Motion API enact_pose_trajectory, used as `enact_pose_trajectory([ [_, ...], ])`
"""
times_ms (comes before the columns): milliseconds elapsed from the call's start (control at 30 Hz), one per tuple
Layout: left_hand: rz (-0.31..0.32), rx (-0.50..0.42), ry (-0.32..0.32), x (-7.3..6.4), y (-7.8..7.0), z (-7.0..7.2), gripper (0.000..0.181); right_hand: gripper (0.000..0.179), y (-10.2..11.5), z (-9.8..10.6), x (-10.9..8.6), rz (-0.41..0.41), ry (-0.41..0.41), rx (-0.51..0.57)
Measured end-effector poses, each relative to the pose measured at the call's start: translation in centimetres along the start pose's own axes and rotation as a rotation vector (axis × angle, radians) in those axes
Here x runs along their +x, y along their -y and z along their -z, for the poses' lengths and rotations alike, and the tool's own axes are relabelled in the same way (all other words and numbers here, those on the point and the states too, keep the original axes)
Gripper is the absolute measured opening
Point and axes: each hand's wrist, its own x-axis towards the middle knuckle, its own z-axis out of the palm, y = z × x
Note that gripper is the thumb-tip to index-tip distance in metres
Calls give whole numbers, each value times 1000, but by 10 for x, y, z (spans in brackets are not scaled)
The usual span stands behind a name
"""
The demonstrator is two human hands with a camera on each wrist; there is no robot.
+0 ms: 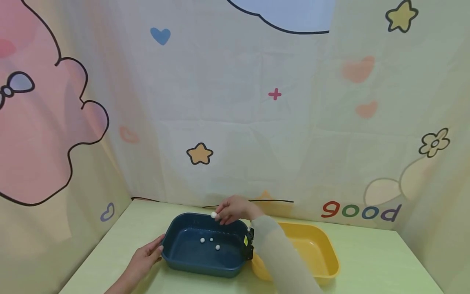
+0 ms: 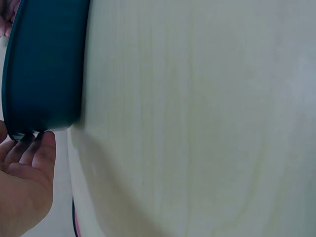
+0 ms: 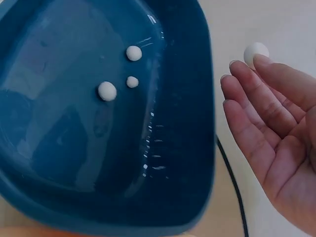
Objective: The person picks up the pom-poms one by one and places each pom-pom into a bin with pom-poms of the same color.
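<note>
A dark blue basin [image 1: 205, 272] sits on the table with three small white balls inside: one ball [image 1: 202, 240], a smaller ball [image 3: 132, 82] and another ball [image 3: 107, 91]. My left hand [image 1: 144, 256] holds the basin's left end by its rim, fingertips against the outer wall; the thumb is mostly cut off in the left wrist view. Over the basin's far rim, my right hand [image 1: 235, 209] pinches a white ball [image 3: 256, 53] between thumb and finger. Its other fingers are spread loosely. In the right wrist view this ball appears just outside the rim.
A yellow basin [image 1: 323, 249] stands to the right, partly hidden by my right sleeve [image 1: 282, 253]. A black device [image 1: 249, 245] with a yellow label is at the blue basin's right end. A dark cable [image 3: 232, 173] runs behind. A printed cloth [image 1: 235, 122] hangs at the back.
</note>
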Motion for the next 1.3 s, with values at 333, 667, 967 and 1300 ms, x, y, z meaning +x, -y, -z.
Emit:
enact_pose_trajectory([
  [333, 3, -12, -5, 0, -1, -1, 46, 20, -9, -21, 4, -21, 32, 36],
  [667, -19, 0, 3, 0, -2, 0, 47, 19, -24, -33, 17, -65, 25, 88],
  [967, -17, -2, 7, -1, -1, 1, 47, 20, -22, -41, 15, -83, 31, 68],
  [1300, -14, -3, 2, 0, 1, 2, 47, 16, -24, -51, 17, -133, 87, 66],
])
